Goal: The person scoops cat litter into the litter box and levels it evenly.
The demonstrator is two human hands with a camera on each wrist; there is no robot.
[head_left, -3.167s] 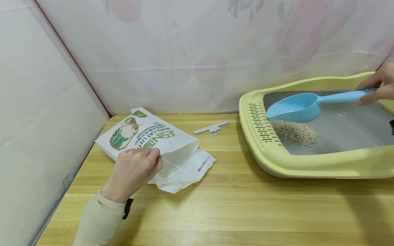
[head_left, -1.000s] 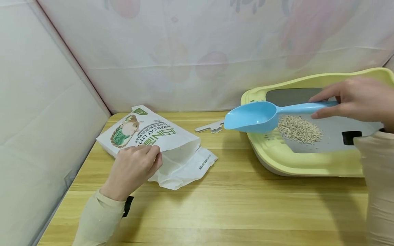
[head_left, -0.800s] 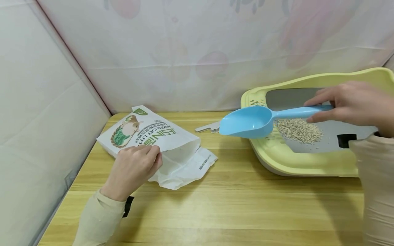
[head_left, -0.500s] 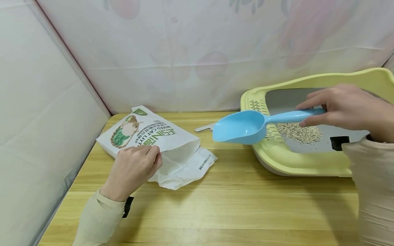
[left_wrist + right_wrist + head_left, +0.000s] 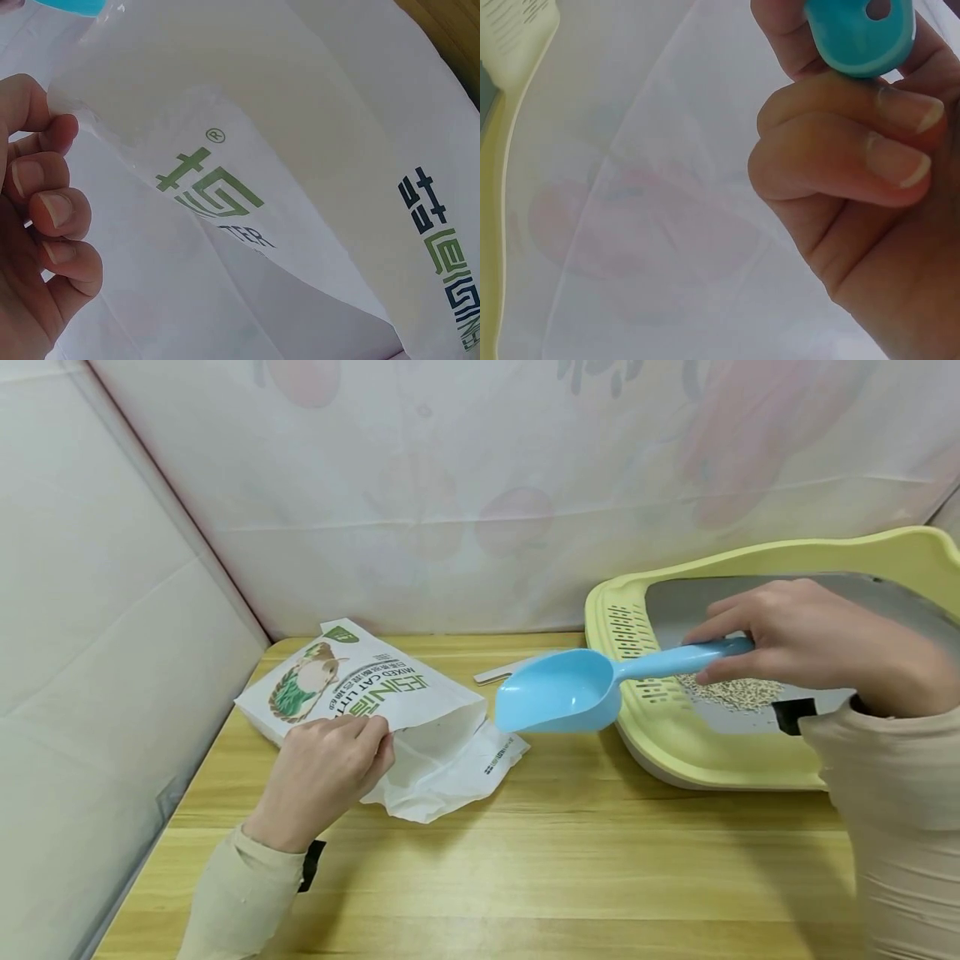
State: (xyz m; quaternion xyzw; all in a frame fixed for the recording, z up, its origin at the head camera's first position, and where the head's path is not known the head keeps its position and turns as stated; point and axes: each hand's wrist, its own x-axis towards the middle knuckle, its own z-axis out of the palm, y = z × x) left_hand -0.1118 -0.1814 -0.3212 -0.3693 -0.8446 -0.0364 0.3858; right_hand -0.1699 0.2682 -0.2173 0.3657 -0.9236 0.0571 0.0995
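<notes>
My left hand (image 5: 326, 772) pinches the edge of the white cat litter bag (image 5: 360, 668), which lies on its side with its mouth open toward the right. In the left wrist view the thumb and index finger hold the rim of the bag (image 5: 300, 135), and the other fingers are curled. My right hand (image 5: 802, 643) grips the handle of a light blue scoop (image 5: 558, 693). The scoop's bowl shows no litter and hangs between the litter tray and the bag's mouth. In the right wrist view curled fingers hold the handle end of the scoop (image 5: 862, 37), which has a hole.
A yellow-rimmed litter tray (image 5: 720, 768) with a grey floor stands at the right, a small pile of litter pellets (image 5: 738, 695) inside. A white bag clip (image 5: 498, 673), partly hidden by the scoop, lies near the back of the wooden table (image 5: 480, 877). Fabric walls stand behind and left.
My right hand has carried the scoop from over the tray leftward and down toward the bag's mouth, so the scoop now covers most of the clip. The left hand stays on the bag.
</notes>
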